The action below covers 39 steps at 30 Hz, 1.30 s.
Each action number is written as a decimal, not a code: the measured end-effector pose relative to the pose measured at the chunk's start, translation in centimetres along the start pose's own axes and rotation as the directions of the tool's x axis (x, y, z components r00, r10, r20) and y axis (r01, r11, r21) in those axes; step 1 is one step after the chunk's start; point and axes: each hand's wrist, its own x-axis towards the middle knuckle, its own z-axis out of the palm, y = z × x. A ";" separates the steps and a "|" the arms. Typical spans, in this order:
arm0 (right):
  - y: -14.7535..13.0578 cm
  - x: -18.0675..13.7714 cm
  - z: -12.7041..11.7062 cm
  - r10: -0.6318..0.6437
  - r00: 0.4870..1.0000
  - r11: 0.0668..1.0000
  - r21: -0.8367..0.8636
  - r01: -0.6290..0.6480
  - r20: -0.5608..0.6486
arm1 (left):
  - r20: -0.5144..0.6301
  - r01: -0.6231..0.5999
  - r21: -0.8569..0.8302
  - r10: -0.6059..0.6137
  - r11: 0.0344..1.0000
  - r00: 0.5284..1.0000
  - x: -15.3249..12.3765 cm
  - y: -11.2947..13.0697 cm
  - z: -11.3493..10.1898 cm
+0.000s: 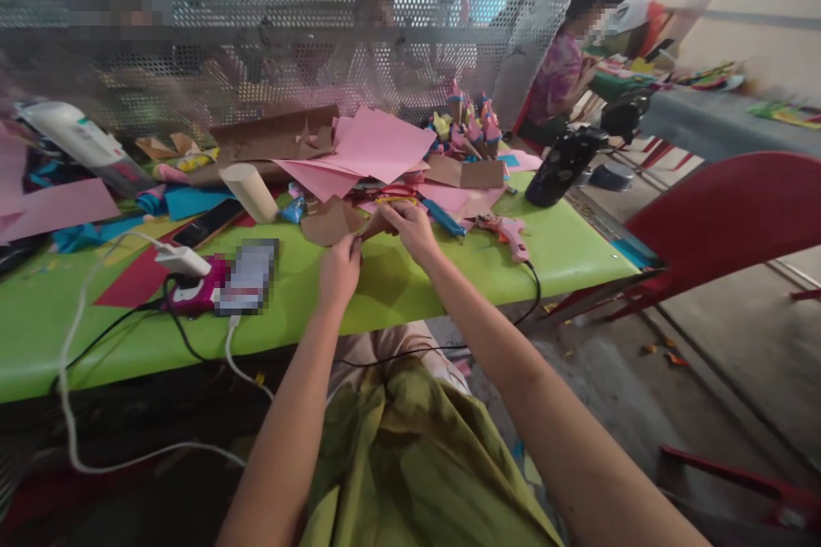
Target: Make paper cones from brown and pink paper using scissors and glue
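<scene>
Between my hands is a small piece of brown paper point(375, 226), held just above the green tabletop. My left hand point(339, 270) is closed, pinching the paper's near left end between thumb and fingers. At its far right end my right hand point(408, 226) is closed on the same paper, its fingers bent over the top. A rounded brown paper piece point(328, 222) lies just beyond my left hand. Right of my right hand are a blue-handled tool point(444, 217), perhaps a cutter, and a pink glue gun point(506, 234) with a black cord.
Pink sheets point(385, 145) and brown cardboard are piled behind. A cardboard tube point(250, 193), a phone point(249, 275) and a magenta power strip point(196, 289) stand or lie left. A dark bottle point(564, 167) is near the right edge, beside a red chair point(731, 231). Cables hang in front.
</scene>
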 end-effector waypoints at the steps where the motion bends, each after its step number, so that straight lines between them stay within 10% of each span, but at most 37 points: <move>1: 0.1 0.0 0.0 0.005 1.000 1.000 -0.006 -0.006 -0.021 | 0.006 -0.012 0.014 0.012 1.000 1.000 0.0 0.1 0.0; 31: -0.2 -0.1 -0.4 0.062 0.985 0.998 0.000 -0.063 -0.163 | 0.114 -0.060 0.010 0.059 0.998 0.992 -0.5 1.2 -0.1; 39: -0.8 -0.4 -0.5 -0.111 0.992 0.979 -0.176 0.100 -0.055 | 0.150 0.128 -0.595 -0.047 0.793 0.988 -0.1 0.0 0.3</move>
